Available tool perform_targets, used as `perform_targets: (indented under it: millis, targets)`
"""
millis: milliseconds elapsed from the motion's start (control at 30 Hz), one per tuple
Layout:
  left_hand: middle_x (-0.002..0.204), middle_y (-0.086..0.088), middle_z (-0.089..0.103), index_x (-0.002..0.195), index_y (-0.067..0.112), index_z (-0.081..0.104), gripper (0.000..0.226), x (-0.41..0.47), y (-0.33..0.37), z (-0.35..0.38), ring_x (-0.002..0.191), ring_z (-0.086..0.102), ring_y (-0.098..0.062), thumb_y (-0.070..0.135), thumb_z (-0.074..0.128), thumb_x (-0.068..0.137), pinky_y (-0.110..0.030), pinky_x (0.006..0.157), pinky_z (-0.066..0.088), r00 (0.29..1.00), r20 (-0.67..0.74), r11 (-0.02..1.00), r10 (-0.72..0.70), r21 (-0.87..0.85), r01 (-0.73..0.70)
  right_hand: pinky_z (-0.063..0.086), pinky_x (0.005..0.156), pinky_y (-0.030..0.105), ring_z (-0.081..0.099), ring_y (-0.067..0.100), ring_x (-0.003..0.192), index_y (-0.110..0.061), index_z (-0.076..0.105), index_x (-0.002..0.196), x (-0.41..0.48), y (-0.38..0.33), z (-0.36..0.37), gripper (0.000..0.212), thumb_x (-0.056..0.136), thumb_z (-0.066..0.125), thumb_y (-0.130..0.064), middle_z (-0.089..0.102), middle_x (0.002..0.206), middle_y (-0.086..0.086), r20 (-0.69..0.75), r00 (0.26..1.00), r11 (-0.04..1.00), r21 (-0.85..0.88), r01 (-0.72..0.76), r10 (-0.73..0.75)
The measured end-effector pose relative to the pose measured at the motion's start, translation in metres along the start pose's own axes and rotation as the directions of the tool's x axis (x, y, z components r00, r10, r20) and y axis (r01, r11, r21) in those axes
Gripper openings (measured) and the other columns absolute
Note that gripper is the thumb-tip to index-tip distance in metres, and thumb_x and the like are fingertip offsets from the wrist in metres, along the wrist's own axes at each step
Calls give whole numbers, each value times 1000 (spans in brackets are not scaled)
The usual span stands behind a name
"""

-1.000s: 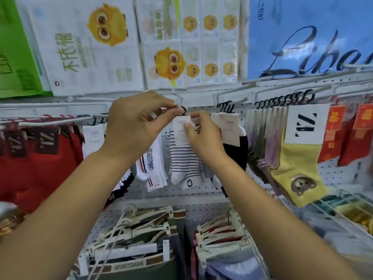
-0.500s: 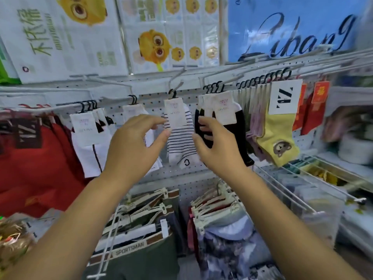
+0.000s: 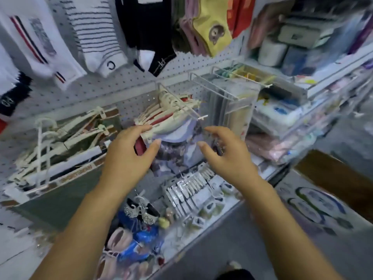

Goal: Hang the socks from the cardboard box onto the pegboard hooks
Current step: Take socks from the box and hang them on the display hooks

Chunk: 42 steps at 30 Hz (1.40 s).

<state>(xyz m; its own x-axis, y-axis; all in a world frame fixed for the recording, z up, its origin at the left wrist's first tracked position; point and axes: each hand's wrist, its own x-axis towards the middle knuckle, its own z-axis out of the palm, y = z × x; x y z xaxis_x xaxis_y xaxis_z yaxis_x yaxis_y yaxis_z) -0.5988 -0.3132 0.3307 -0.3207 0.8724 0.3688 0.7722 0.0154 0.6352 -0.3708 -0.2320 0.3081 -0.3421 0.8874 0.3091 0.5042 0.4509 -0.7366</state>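
Both hands are empty. The left hand (image 3: pixel 129 156) and the right hand (image 3: pixel 226 156) hover with fingers loosely spread and palms turned toward each other, just in front of a bunch of clothes on white hangers (image 3: pixel 175 118). Above them, against the pegboard (image 3: pixel 125 83), hang a white sock (image 3: pixel 38 43) with a red and blue stripe, a striped sock (image 3: pixel 96 35), a black sock (image 3: pixel 145 27) and a yellow sock (image 3: pixel 212 31) with a bear.

Since neither hand holds a sock, the step in hand looks like fetching the next pair. The cardboard box is not clearly in view. A brown surface (image 3: pixel 333 182) low on the right may be part of it, but I cannot tell.

To do this well, turn to the box, take a single pair by its top, and keep both hands clear of the hangers so nothing snags.
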Motion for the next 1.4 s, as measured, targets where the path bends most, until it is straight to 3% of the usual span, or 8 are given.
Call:
perform_targets:
  millis: [100, 233, 433, 800, 967, 1200, 1300, 1400]
  targets:
    - [128, 3, 63, 131, 26, 63, 41, -25, 7, 41, 114, 56, -15, 38, 70, 93, -27, 91, 40, 991, 125, 998, -43, -47, 49, 39, 82, 2, 56, 0, 105, -22, 62, 129, -39, 44, -18, 41, 93, 67, -41, 63, 118, -9, -4, 988, 988, 12, -157, 157]
    - [131, 8, 62, 131, 24, 64, 43, -57, 25, 105, 119, 54, -11, 39, 71, 91, -31, 97, 43, 956, 291, 996, -21, -72, 44, 51, 89, 28, 62, 6, 107, -29, 63, 127, -89, 109, -48, 42, 90, 67, -49, 66, 123, -11, 84, 945, 948, -33, -315, 317]
    - [126, -1, 67, 126, 20, 67, 42, -80, 62, 205, 119, 59, -20, 39, 72, 89, -19, 94, 36, 874, 486, 1000, 10, 2, -13, 48, 94, 27, 59, 7, 113, -27, 59, 135, -144, 193, -122, 47, 92, 68, -44, 63, 123, -13, 107, 874, 878, -130, -461, 475]
    - [142, 0, 53, 141, 18, 51, 56, -78, 207, 407, 131, 50, -23, 42, 67, 93, -33, 99, 43, 728, 683, 997, -56, -6, 83, 44, 91, 22, 59, 4, 111, -24, 64, 129, -206, 355, -294, 42, 93, 68, -43, 64, 125, -12, -63, 723, 710, -149, -688, 687]
    - [133, -6, 58, 137, 14, 52, 54, -59, 254, 469, 123, 55, -25, 42, 65, 93, -37, 99, 45, 655, 753, 998, -59, 36, 48, 50, 89, 26, 60, -3, 97, -42, 61, 106, -200, 407, -329, 14, 94, 67, -36, 60, 101, -27, -107, 614, 618, 10, -786, 782]
    - [129, -6, 58, 129, 16, 54, 47, 9, 271, 572, 119, 56, -29, 44, 63, 93, -42, 96, 47, 562, 826, 994, -28, 85, -75, 51, 90, 30, 64, 11, 105, -18, 67, 122, -161, 497, -332, 31, 96, 62, -35, 70, 114, -6, -154, 434, 456, 156, -876, 887]
    - [146, -12, 49, 144, 9, 44, 66, 39, 270, 622, 136, 46, -33, 48, 60, 94, -48, 110, 41, 478, 877, 983, -53, 130, -130, 54, 94, 35, 65, 11, 104, -18, 67, 120, -147, 530, -325, 30, 96, 62, -34, 70, 112, -5, -160, 304, 337, 258, -906, 939]
    - [148, -14, 47, 149, 15, 37, 80, 64, 255, 668, 134, 48, -36, 63, 54, 87, -53, 108, 44, 366, 919, 970, -148, 208, -129, 53, 95, 33, 64, 12, 106, -15, 67, 120, -133, 559, -314, 31, 96, 63, -34, 70, 114, -3, -176, 192, 245, 367, -897, 966]
